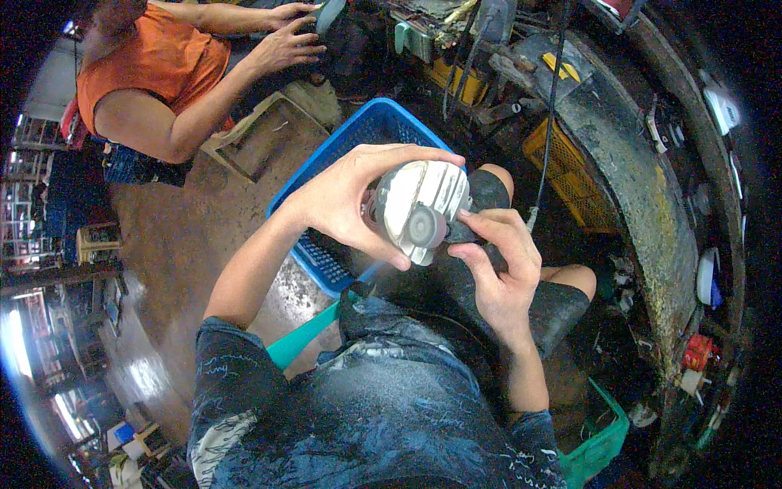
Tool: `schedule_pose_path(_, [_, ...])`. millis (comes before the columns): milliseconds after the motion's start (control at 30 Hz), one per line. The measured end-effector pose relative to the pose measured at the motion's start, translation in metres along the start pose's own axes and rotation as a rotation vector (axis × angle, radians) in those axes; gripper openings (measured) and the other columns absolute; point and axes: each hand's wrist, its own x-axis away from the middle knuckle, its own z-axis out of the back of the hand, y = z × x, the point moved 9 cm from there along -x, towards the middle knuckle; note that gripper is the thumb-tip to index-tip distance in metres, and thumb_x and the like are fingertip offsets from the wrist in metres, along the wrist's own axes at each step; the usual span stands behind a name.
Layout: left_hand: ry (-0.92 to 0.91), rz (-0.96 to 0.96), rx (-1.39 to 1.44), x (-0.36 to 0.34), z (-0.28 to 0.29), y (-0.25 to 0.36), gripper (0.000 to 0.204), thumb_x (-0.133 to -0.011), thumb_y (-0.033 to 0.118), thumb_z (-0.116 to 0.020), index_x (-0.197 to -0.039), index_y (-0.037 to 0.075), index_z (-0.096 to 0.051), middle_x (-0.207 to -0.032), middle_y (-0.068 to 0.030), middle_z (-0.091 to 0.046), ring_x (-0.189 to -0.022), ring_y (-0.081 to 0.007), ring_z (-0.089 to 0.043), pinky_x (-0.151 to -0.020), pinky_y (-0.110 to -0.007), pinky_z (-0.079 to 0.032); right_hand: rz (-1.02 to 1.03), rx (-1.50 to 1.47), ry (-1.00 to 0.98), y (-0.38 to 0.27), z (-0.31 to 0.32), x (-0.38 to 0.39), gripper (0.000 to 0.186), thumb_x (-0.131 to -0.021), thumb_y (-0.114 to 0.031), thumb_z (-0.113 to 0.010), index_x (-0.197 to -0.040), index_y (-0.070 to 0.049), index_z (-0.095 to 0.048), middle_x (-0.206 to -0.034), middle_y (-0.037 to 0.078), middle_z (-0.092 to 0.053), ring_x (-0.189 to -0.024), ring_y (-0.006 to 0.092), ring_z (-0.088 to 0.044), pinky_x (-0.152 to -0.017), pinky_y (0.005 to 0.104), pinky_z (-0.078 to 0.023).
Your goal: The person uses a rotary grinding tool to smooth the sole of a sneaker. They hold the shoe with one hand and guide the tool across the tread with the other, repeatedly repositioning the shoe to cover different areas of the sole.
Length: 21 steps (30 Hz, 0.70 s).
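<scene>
My left hand (342, 204) wraps around a silvery metal part (399, 191) with a rounded body and ridged side, held up over a blue plastic basket (308, 265). A grey round disc (425, 224) on a dark tool lies against the metal part's face. My right hand (501, 269) is closed on this dark tool at the right of the part, thumb and forefinger near the disc; the tool's body is mostly hidden.
A co-worker in an orange top (159, 65) works at upper left beside a beige crate (236, 151). A yellow crate (566, 171), a hanging hose (547, 138) and a grimy curved ledge (652, 244) are on the right. A green crate (611, 440) is at lower right.
</scene>
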Motion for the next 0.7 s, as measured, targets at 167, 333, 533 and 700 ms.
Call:
schedule_pose_path(167, [-0.002,0.004,-0.003,0.0,-0.0005,-0.001,0.116,-0.054,0.034,-0.104,-0.155,0.001,-0.058,-0.141,-0.018,-0.072,-0.129,-0.0282,-0.071,-0.115,-0.043,-0.052,0.006,0.01,-0.029,-0.0029,-0.0002,0.0039,0.033,-0.085,-0.009,-0.088,-0.116,0.001,-0.08,-0.106,0.014,-0.075,-0.099,0.0262,-0.071,-0.087,0.0364,-0.056])
schedule_pose_path(333, [0.004,0.021,0.025,0.0001,-0.0014,-0.0024,0.116,-0.054,0.035,-0.104,-0.155,0.001,-0.058,-0.141,-0.0179,-0.072,-0.129,-0.0282,-0.071,-0.115,-0.043,-0.052,0.002,0.001,0.016,0.0029,0.0042,-0.0028,0.034,-0.085,-0.009,-0.087,-0.116,0.0,-0.079,-0.107,0.014,-0.075,-0.099,0.0261,-0.071,-0.088,0.0362,-0.056])
schedule_pose_path(533, [-0.002,0.019,0.015,0.0003,-0.0006,-0.0029,0.116,-0.055,0.036,-0.104,-0.156,0.001,-0.058,-0.141,-0.0181,-0.072,-0.129,-0.0278,-0.071,-0.115,-0.043,-0.052,0.01,-0.014,-0.011,0.0005,-0.0007,-0.0008,0.039,-0.08,0.0,-0.086,-0.119,-0.003,-0.08,-0.106,0.014,-0.075,-0.099,0.0296,-0.073,-0.089,0.0381,-0.058])
schedule_pose_path(700, [-0.014,0.066,0.052,0.0015,-0.001,-0.0064,0.117,-0.055,0.035,-0.104,-0.156,0.001,-0.057,-0.141,-0.0182,-0.072,-0.129,-0.0277,-0.071,-0.115,-0.043,-0.052,0.019,-0.008,-0.05,-0.0033,-0.0023,0.0047,0.04,-0.08,-0.001,-0.086,-0.119,-0.004,-0.081,-0.104,0.014,-0.073,-0.096,0.0298,-0.072,-0.087,0.0385,-0.058])
